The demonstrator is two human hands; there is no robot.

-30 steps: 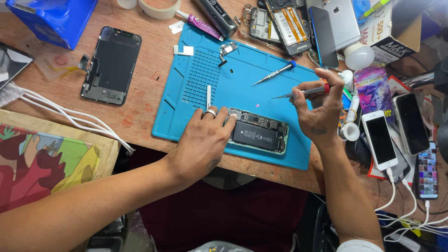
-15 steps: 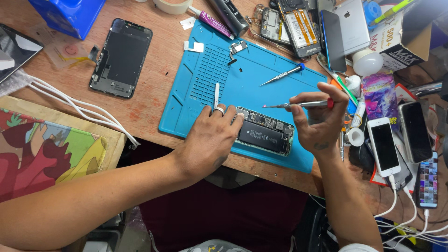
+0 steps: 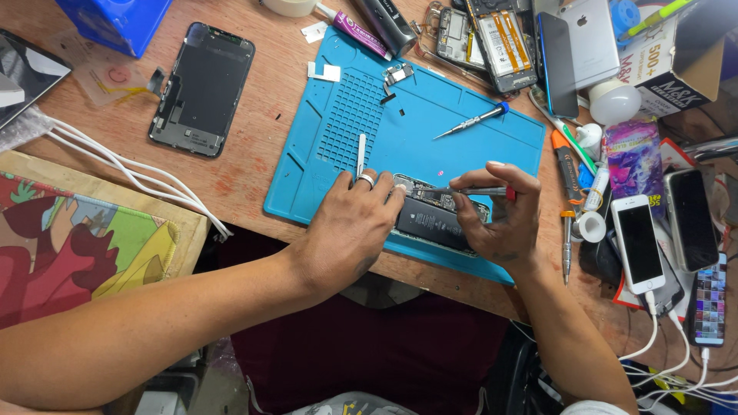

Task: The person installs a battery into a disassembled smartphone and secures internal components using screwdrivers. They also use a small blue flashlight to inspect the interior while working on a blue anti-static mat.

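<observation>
- your wooden table (image 3: 254, 177) carries a blue work mat (image 3: 430, 115), lying at a slant across its middle.
- at the left edge sits a flat board with a red, green and yellow cartoon print (image 3: 69, 246), with white cables (image 3: 131, 173) running just above it.
- a blue box (image 3: 115, 19) sits at the top left corner; a cardboard box with a black-and-white label (image 3: 680, 65) sits at the top right.
- a small purple printed packet (image 3: 634, 157) lies right of the mat, beside a white phone (image 3: 638, 242) on a cable.
- a detached black screen (image 3: 201, 88) lies on the wood left of the mat.
- the opened phone (image 3: 434, 219) lies on the mat's near edge, between your hands.
- your left hand (image 3: 350, 227) lies palm down, ringed finger forward, fingertips pressing the phone's left end; it grasps nothing.
- your right hand (image 3: 500, 215) curls over the phone's right end, pinching a thin screwdriver (image 3: 469, 191) held nearly level, its tip over the phone's upper part.
- a second screwdriver with a blue cap (image 3: 473, 121) lies loose on the mat above.
</observation>
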